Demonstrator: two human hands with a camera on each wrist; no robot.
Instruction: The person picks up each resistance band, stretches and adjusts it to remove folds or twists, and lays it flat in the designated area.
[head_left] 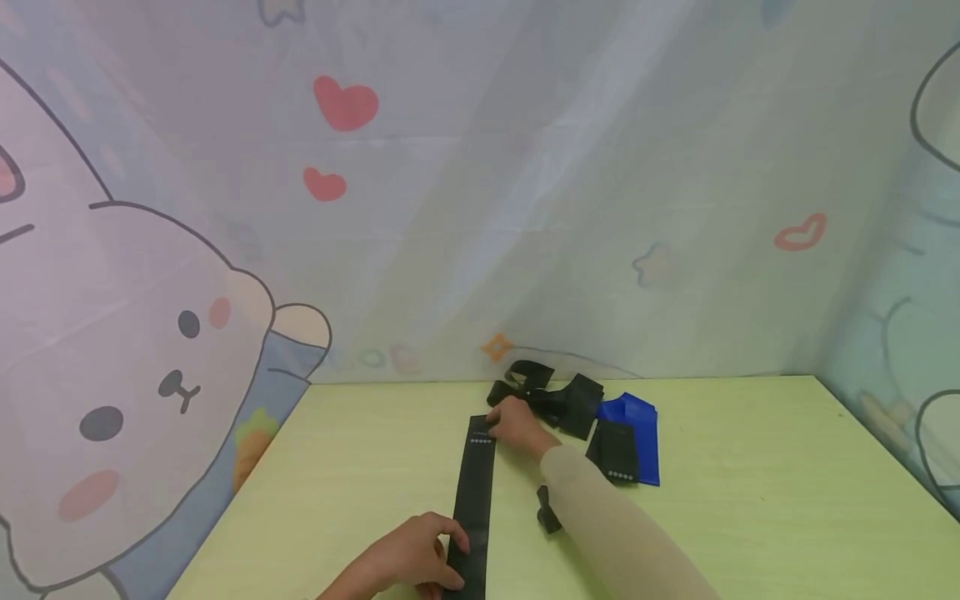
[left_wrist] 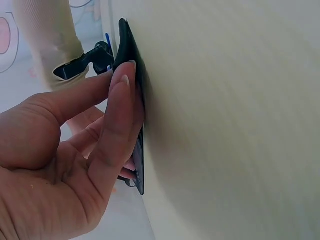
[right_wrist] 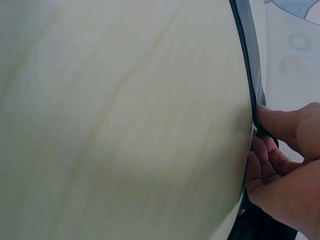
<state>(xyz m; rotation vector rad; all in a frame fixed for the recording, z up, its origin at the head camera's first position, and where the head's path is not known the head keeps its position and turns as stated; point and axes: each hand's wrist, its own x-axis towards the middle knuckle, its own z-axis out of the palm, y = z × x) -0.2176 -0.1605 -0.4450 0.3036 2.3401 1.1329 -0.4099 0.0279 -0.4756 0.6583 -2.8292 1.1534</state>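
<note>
A long flat black band (head_left: 474,492) with a row of white dots near its far end lies lengthwise on the table. My left hand (head_left: 408,550) pinches its near part at the left edge; in the left wrist view the thumb and fingertips (left_wrist: 128,70) meet on the band (left_wrist: 140,165). At the far end, my right hand (head_left: 517,425) grips the right corner. The right wrist view has the thumb on one face of the band (right_wrist: 250,55) and curled fingers on the other side. Its near end runs out of the head view.
Behind the right hand are a curled black strip (head_left: 531,375) and a crumpled black piece (head_left: 581,406). A folded black band with white dots (head_left: 618,450) overlaps a blue folded sheet (head_left: 647,450) to the right. A printed curtain (head_left: 570,208) hangs behind the pale yellow table (head_left: 750,483).
</note>
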